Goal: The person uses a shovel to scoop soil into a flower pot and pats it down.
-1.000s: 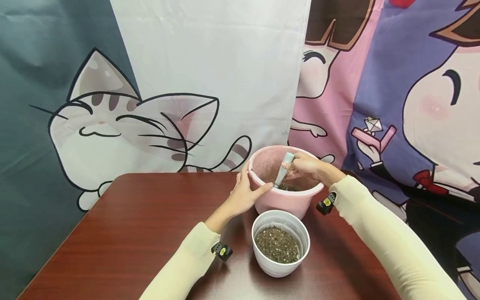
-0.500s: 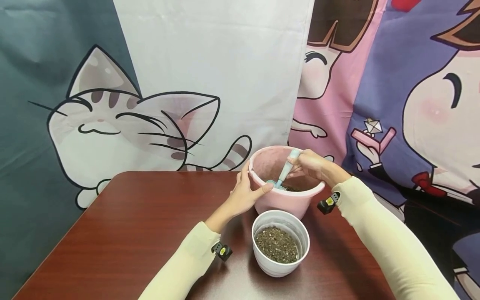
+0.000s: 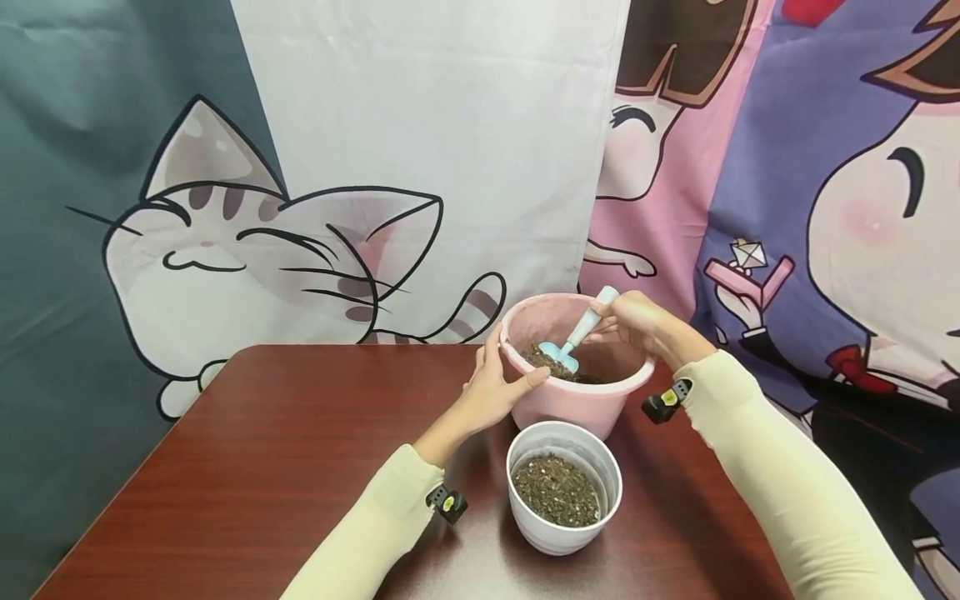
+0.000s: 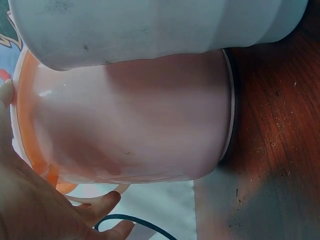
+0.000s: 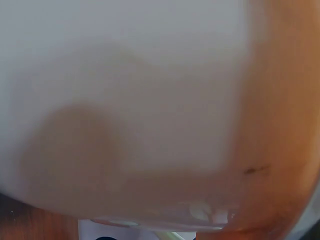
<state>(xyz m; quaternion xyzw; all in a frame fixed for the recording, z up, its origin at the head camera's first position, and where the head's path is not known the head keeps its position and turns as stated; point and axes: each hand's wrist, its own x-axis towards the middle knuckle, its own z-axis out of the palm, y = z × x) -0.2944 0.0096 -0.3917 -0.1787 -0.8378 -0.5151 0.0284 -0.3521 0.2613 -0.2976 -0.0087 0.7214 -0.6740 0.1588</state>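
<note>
A pale blue hand trowel (image 3: 581,332) slants inside the pink tub (image 3: 570,412), its blade at dark soil near the tub's left wall. My right hand (image 3: 633,321) grips the upper handle from the right, above the rim. At the left side my left hand (image 3: 495,379) holds the tub, thumb over the near rim and fingers along the outside. In the left wrist view, that hand (image 4: 40,200) shows beside the tub wall (image 4: 135,125), some fingertips off it. In front stands a white pot (image 3: 564,537) part filled with soil (image 3: 557,490). The right wrist view shows mostly blurred tub wall (image 5: 125,125).
Both containers stand on a reddish-brown wooden table (image 3: 300,450), close to each other, the tub nearer the far edge. Specks of soil lie on the wood in the left wrist view. A printed cartoon curtain (image 3: 450,108) hangs behind the table.
My right hand has risen slightly and shifted right with the trowel, which has tipped over so its blade and some soil now show. My left hand stays on the tub.
</note>
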